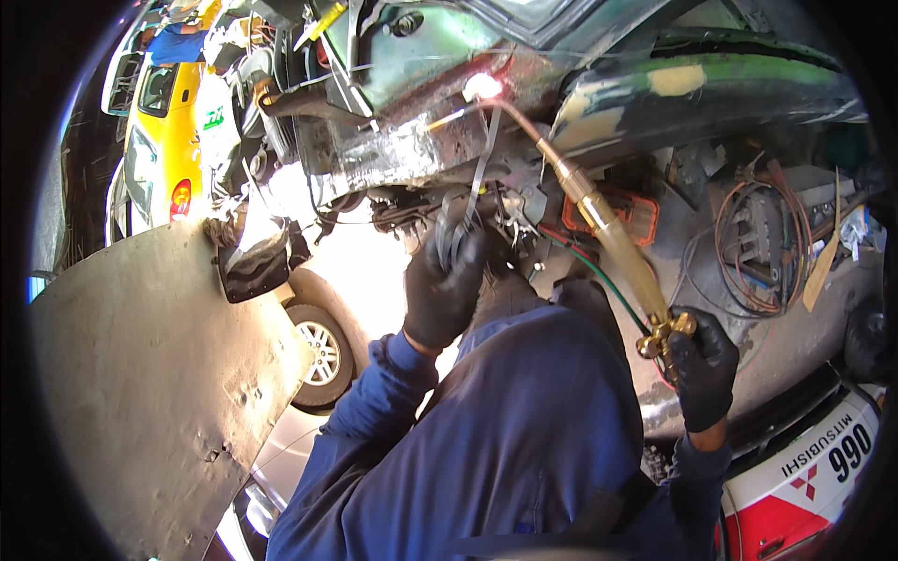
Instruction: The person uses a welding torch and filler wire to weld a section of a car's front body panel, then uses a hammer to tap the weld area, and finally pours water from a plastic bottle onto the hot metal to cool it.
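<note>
- A black-gloved right grip (pixel 703 365), at right of centre, wraps around the valve end of a brass torch (pixel 608 234), its fingers curled close to the control knobs (pixel 666 338).
- The torch slants up and to the left, its thin bent neck ending beside a white-hot glow (pixel 483 87) on the scraped car body (pixel 360 159).
- The left grip (pixel 438 299), also in a black glove, pinches a loose coil of grey wire (pixel 456 238); one flat-looking strand (pixel 485 159) climbs from it to just below the glow.
- Green and red hoses (pixel 608 283) trail near the torch's lower end, left of the right grip.
- An orange tray (pixel 638 222) lies on the floor behind the torch, with looped cables (pixel 795 248) farther right.
- A green panel with tan patches (pixel 720 98) stretches across the upper right.
- At left, a large dull sheet (pixel 159 374) stands near a silver-spoked wheel (pixel 321 353).
- Beyond, a person in a blue top (pixel 176 44) is seen near a yellow car (pixel 168 117); a white-and-red vehicle (pixel 781 486) fills the lower right corner.
</note>
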Motion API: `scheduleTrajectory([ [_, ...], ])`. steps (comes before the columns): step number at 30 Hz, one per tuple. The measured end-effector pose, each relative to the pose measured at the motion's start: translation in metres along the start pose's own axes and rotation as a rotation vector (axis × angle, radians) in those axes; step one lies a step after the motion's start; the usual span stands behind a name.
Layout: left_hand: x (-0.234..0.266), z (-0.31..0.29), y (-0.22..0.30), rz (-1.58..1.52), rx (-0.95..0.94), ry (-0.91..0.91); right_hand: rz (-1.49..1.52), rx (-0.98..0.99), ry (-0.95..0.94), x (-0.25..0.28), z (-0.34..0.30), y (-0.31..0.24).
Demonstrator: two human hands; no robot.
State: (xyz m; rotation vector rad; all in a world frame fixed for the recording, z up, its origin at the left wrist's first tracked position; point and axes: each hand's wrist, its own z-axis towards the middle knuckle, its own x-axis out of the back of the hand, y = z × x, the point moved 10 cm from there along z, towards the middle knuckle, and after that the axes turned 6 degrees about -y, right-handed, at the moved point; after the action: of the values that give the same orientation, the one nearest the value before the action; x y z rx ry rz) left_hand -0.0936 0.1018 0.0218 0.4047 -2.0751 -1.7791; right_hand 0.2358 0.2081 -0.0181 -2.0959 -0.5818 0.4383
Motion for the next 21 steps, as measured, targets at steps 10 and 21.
scheduleTrajectory([
  [10,-0.1,-0.045,0.021,0.443,-0.249,-0.672,0.12,-0.069,-0.13,-0.028,0.002,0.007],
  [21,-0.119,-0.057,0.039,0.49,-0.433,-0.655,0.124,-0.045,-0.136,-0.043,0.001,0.008],
])
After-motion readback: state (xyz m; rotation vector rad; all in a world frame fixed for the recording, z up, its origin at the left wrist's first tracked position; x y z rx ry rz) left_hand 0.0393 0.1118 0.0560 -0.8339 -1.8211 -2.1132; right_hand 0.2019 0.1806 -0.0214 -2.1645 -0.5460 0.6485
